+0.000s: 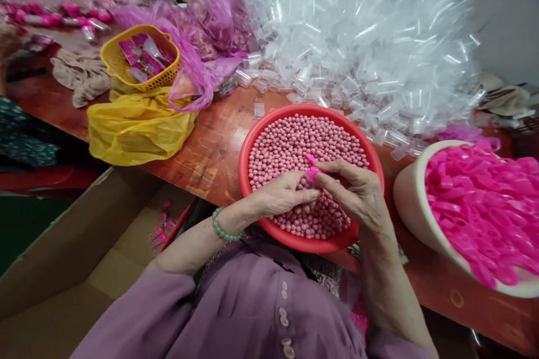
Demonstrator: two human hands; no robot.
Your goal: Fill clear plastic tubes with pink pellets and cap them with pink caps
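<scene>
A great heap of clear plastic tubes (357, 39) covered the far right of the wooden table (214, 140), its loose edge spilling down to just behind the red basin (244, 162). An open cardboard box (63, 269) stood below the table's near edge on the left, with a few small pink items lying inside it. At the right a cream tub (410, 202) was piled with bright pink plastic parts (484, 207); it sat just beside the basin, close to the right forearm. The basin, set at the table's near edge in front of the person, was nearly full of small pink balls (290, 140).

Further left lay a crumpled yellow bag (135, 129), and above it a thin pink bag (210, 28) draped against a yellow basket (113, 64) of printed packets. A beige cloth (80, 76) lay beside the basket.

Both hands met over the near half of the basin. The right hand (357, 193) pinched a small pink piece (312, 172) between thumb and forefinger, just above the balls. The left hand (282, 193) rested curled on the balls, its fingertips drawn in against that piece; whether it held anything could not be told. A green bead bracelet (221, 230) circled the left wrist.
</scene>
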